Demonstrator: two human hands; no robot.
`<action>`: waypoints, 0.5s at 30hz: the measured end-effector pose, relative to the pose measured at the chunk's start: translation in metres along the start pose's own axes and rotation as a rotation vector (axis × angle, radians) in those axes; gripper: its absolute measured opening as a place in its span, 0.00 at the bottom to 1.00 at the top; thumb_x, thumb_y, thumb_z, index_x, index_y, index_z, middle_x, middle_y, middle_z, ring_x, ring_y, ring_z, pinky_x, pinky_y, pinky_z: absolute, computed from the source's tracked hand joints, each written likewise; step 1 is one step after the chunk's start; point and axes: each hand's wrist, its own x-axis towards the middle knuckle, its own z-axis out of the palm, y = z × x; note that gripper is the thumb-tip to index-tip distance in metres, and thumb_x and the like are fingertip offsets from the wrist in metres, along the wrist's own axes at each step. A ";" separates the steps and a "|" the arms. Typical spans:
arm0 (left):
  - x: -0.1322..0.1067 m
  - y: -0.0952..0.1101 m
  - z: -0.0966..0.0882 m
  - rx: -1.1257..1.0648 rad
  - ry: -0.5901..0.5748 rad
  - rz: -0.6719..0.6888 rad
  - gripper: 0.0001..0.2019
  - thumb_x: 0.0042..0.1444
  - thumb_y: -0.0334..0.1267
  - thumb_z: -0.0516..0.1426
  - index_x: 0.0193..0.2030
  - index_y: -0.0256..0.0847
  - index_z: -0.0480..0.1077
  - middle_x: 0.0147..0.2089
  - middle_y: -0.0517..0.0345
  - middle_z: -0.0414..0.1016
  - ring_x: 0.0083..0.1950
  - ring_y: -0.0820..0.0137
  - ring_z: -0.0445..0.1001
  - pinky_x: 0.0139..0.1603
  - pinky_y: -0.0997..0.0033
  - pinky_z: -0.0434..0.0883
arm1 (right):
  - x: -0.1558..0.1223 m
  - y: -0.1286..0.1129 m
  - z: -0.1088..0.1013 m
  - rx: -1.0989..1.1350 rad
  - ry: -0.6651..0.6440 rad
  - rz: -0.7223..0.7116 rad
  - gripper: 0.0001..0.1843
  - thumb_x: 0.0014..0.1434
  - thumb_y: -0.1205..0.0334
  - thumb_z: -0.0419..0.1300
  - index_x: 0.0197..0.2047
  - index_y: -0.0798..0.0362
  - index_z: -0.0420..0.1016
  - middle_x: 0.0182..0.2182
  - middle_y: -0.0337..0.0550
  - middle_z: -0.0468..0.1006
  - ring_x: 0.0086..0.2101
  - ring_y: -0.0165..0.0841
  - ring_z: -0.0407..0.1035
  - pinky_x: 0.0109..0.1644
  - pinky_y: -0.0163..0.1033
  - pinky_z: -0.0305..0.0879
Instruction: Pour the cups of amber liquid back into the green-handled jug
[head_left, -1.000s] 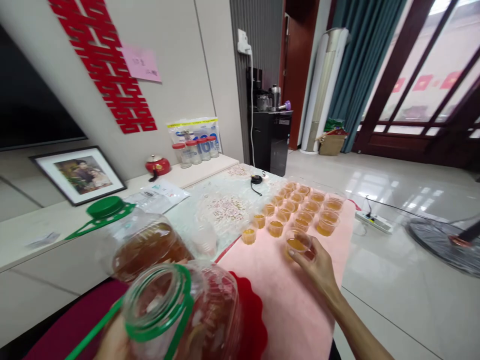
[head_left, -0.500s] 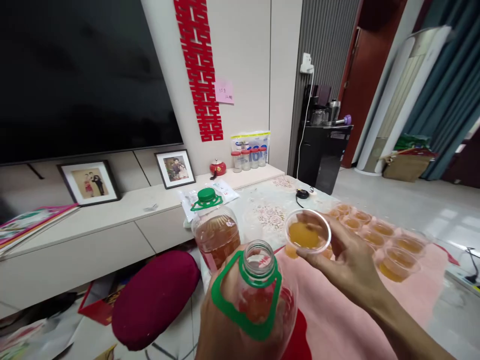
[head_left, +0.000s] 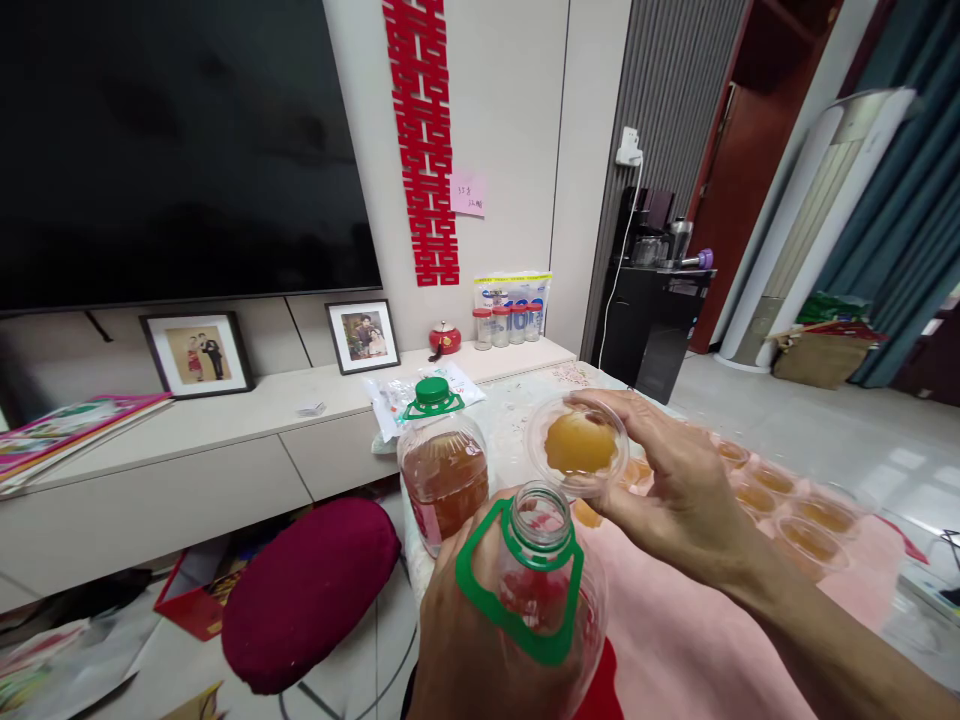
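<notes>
My left hand (head_left: 469, 610) is wrapped round a clear plastic jug (head_left: 592, 600) with an uncapped mouth and a green carry handle. Between the thumb and fingers of my right hand (head_left: 667, 480) is a clear plastic cup (head_left: 576, 447) with amber liquid in it. The cup is tilted, its rim close above and behind the jug's mouth, apart from it. Just beyond my left hand stands a second jug (head_left: 444, 470), capped in green and partly full of amber liquid. Several filled cups (head_left: 810, 535) are on the pink cloth (head_left: 675, 640) at the right, partly hidden by my right forearm.
A dark red round stool (head_left: 307, 595) stands left of the table. Along the wall, a low cabinet (head_left: 225, 450) bears picture frames (head_left: 362, 337), a red pot (head_left: 445, 338) and red-lidded jars (head_left: 508, 327). A white plastic packet (head_left: 386, 405) lies behind the capped jug.
My right hand has brought the cup left toward the uncapped jug's mouth and tipped it further. My left hand keeps its hold on the jug. The view has shifted slightly.
</notes>
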 end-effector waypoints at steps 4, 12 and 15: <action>0.003 0.007 -0.002 0.011 -0.049 -0.044 0.03 0.54 0.40 0.53 0.30 0.46 0.64 0.28 0.66 0.73 0.28 0.70 0.73 0.26 0.69 0.68 | 0.003 0.000 -0.001 0.003 -0.007 -0.052 0.24 0.62 0.66 0.66 0.60 0.62 0.71 0.53 0.53 0.79 0.55 0.34 0.74 0.62 0.36 0.70; 0.003 0.002 -0.001 0.007 -0.052 0.019 0.03 0.53 0.39 0.54 0.30 0.45 0.63 0.30 0.66 0.75 0.28 0.71 0.73 0.27 0.70 0.71 | 0.007 -0.002 -0.003 0.014 -0.025 -0.113 0.27 0.59 0.73 0.57 0.62 0.57 0.68 0.54 0.53 0.78 0.56 0.40 0.73 0.61 0.47 0.73; 0.004 0.004 -0.001 -0.016 -0.058 0.005 0.02 0.53 0.39 0.54 0.33 0.47 0.66 0.31 0.67 0.75 0.30 0.70 0.75 0.30 0.67 0.73 | 0.009 -0.003 -0.004 0.014 -0.039 -0.140 0.26 0.60 0.74 0.55 0.62 0.57 0.68 0.53 0.53 0.78 0.55 0.39 0.73 0.61 0.47 0.72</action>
